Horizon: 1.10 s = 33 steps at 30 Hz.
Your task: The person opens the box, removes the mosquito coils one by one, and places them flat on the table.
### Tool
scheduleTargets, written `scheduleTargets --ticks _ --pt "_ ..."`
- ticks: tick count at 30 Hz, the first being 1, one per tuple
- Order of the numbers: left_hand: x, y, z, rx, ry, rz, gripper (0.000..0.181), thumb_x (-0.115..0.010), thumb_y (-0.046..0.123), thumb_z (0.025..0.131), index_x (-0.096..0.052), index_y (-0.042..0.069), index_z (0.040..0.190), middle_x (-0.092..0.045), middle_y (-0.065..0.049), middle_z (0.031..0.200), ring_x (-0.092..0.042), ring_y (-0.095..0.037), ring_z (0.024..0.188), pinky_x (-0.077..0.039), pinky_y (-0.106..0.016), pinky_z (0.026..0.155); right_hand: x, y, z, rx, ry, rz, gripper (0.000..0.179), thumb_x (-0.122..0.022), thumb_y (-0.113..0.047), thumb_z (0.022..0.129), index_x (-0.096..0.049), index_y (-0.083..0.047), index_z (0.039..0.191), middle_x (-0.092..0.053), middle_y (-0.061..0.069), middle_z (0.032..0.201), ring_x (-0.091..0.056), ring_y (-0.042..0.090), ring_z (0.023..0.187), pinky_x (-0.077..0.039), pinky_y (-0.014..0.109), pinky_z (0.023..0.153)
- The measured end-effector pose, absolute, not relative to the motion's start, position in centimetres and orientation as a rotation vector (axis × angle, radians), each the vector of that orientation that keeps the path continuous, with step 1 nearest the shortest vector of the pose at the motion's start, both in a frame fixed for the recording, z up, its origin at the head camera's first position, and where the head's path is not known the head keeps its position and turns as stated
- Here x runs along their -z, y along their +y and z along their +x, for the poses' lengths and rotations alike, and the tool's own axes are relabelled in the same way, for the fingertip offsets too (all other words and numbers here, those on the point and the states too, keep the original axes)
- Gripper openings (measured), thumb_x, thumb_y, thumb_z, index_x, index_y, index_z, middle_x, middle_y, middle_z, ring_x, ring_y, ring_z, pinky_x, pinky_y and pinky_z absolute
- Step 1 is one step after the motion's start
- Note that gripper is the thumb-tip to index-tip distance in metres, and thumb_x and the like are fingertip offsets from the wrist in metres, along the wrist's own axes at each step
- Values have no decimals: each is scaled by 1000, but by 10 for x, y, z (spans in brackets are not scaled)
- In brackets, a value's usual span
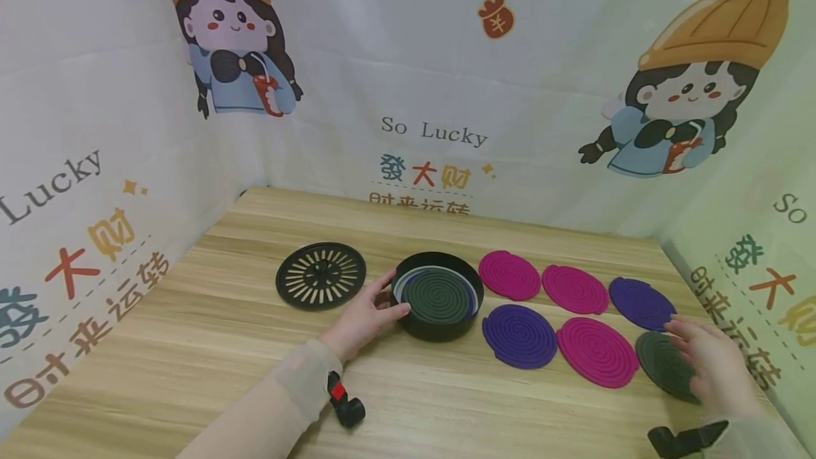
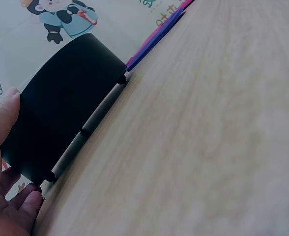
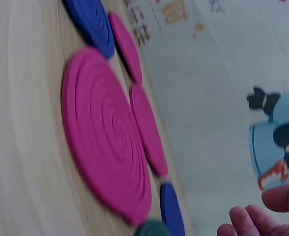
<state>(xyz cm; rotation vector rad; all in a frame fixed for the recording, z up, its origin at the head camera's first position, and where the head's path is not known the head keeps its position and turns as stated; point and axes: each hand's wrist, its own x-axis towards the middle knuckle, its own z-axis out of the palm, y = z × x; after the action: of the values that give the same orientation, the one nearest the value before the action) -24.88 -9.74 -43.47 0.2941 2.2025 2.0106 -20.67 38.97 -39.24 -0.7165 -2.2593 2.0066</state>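
Note:
My left hand (image 1: 366, 319) holds the side of a round black tin (image 1: 440, 329), which stands on small feet on the table; its thumb presses the wall in the left wrist view and the fingers curl at the base. Inside the tin lies a dark green mosquito coil (image 1: 438, 294), with blue and whitish edges showing under it. My right hand (image 1: 714, 360) is over another green mosquito coil (image 1: 666, 363) at the right, partly covering it in the head view. Its fingers (image 3: 245, 221) are loosely bent, with nothing between them and the thumb.
Three pink mosquito coils (image 1: 597, 351) and two blue mosquito coils (image 1: 519, 336) lie flat in two rows right of the tin. A black slotted lid (image 1: 321, 275) lies left of it. Printed cloth walls (image 1: 433, 76) close off the wooden table (image 1: 446, 409) at back and sides.

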Motion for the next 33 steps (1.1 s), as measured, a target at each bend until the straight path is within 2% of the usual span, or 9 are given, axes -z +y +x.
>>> scheduleTargets --ticks 1,3,6,9,12,16,21,29,33 --pt "434 -97 -249 -2009 2203 292 78 -71 13 88 -28 7 152 -45 -24 140 -45 -34 128 -46 -34 92 389 381 -208 -2015 -2282 -663 20 -49 -25 100 -60 -35 86 -53 -29 80 -52 8 105 -35 31 100" --pt "434 -97 -249 -2011 2198 290 77 -71 12 88 -28 7 152 -46 -24 139 -46 -34 127 -46 -32 90 386 365 -211 -2055 -2279 -569 26 -49 -19 100 -60 -36 83 -57 -27 81 -53 -3 86 -40 21 85" --pt "435 -97 -249 -2017 2184 290 78 -71 11 88 -27 6 152 -46 -24 139 -46 -34 126 -47 -29 86 380 339 -216 -2161 -2242 -472 21 -49 -15 100 -61 -29 93 -62 -23 82 -57 -4 82 -44 16 78" --pt "438 -97 -252 -2034 2165 293 78 -71 11 88 -26 5 152 -46 -25 139 -47 -34 126 -47 -28 84 376 312 -222 -2205 -2254 -411 19 -47 -14 101 -56 -15 117 -64 -20 84 -59 -2 85 -45 17 81" --pt "448 -98 -258 -2052 2158 285 78 -72 12 87 -27 8 152 -47 -23 139 -47 -33 126 -47 -28 85 374 286 -231 -2193 -2284 -340 30 -47 -13 101 -46 -5 129 -64 -18 85 -60 0 86 -46 19 83" --pt "459 -98 -266 -2054 2179 282 78 -71 12 88 -27 10 152 -48 -22 138 -47 -32 126 -47 -31 89 373 253 -243 -2245 -2251 -249 28 -48 -9 99 -48 -1 126 -66 -15 84 -62 1 83 -47 20 80" --pt "461 -97 -268 -2047 2188 288 79 -72 14 88 -27 11 153 -49 -22 137 -48 -32 125 -46 -31 91 371 216 -251 -2279 -2260 -132 37 -48 -7 99 -42 8 132 -65 -11 87 -62 5 86 -47 24 85" --pt "461 -96 -266 -2056 2185 286 80 -73 18 87 -28 13 152 -50 -20 137 -48 -30 125 -46 -32 92 373 169 -269 -2350 -2218 -17 32 -49 -3 97 -45 11 126 -66 -5 87 -63 9 85 -48 26 84" --pt "462 -96 -266 -2060 2183 272 80 -74 18 86 -29 14 152 -51 -17 137 -49 -28 124 -46 -32 92 376 153 -278 -2352 -2232 -7 35 -49 -2 97 -44 11 130 -66 4 98 -62 14 91 -47 31 91"
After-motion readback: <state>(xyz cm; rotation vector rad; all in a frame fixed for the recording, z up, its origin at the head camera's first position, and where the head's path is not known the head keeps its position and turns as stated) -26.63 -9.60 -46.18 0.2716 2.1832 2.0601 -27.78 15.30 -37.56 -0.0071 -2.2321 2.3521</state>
